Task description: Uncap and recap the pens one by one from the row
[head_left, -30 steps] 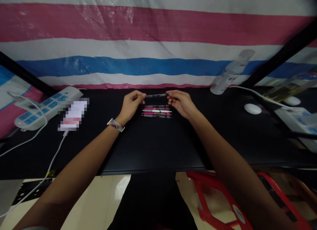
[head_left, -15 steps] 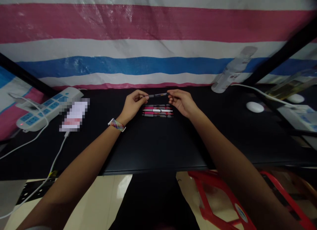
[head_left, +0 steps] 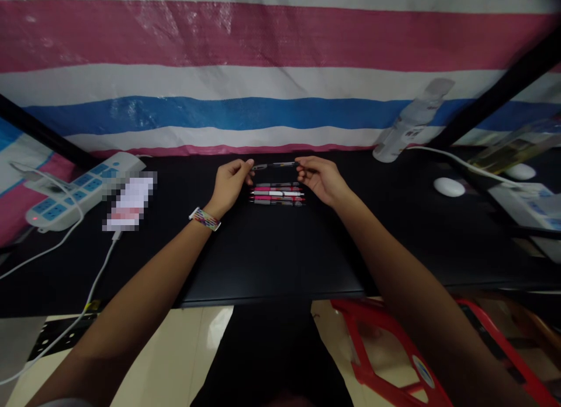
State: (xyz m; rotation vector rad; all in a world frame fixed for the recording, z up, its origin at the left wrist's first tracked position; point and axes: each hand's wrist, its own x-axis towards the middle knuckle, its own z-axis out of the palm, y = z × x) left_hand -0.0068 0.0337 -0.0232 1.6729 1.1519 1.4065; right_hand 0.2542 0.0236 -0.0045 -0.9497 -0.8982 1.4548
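Note:
A dark pen is held level above the black table, stretched between my two hands. My left hand, with a colourful woven band on the wrist, is closed at the pen's left end. At the other end, the fingertips of my right hand pinch it, the lower fingers curled loosely. Just below, several pens lie side by side in a row, among them a white pen and a grey and dark pen; pink parts show on others.
On the left are a power strip and a pixelated phone on a white cable. A clear bottle stands at the back right, near a white oval object. A striped sheet hangs behind; a red stool is below.
My left hand has slid a little left along the pen, from its barrel to its end, baring more of it. My right hand keeps its pinch. The view has shifted slightly.

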